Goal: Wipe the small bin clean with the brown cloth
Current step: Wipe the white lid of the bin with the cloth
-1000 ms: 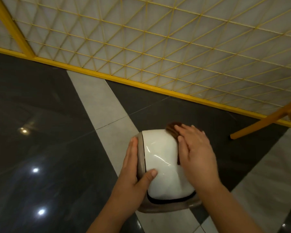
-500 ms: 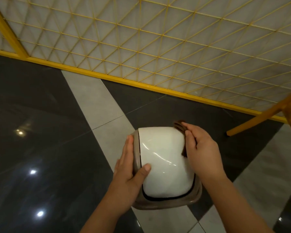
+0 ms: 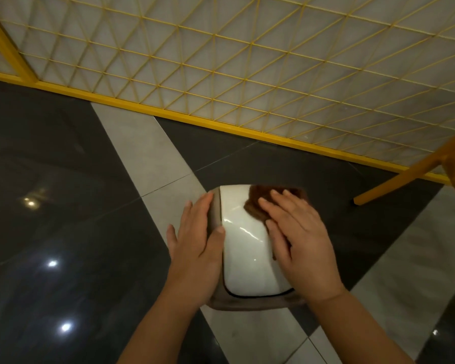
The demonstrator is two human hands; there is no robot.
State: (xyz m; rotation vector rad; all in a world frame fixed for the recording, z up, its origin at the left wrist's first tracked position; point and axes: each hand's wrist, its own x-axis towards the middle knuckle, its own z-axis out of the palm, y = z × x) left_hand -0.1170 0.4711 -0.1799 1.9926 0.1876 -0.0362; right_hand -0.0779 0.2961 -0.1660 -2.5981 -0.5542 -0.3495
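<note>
The small bin stands on the floor, seen from above: a glossy white lid in a grey-brown rim. My left hand grips the bin's left side, thumb resting on the lid's edge. My right hand lies flat on the lid's right half, fingers spread, pressing the brown cloth against the lid. The cloth shows at the lid's far right corner, ahead of my fingertips; the remainder is hidden under my palm.
The floor is glossy dark tile crossed by pale grey strips. A yellow lattice partition with a yellow base rail runs behind the bin. A yellow wooden chair leg slants down at the right, close to the bin.
My right hand has slid from the bin's right edge up onto the lid, spreading the cloth over the far right corner. My left hand has kept its hold on the left side.
</note>
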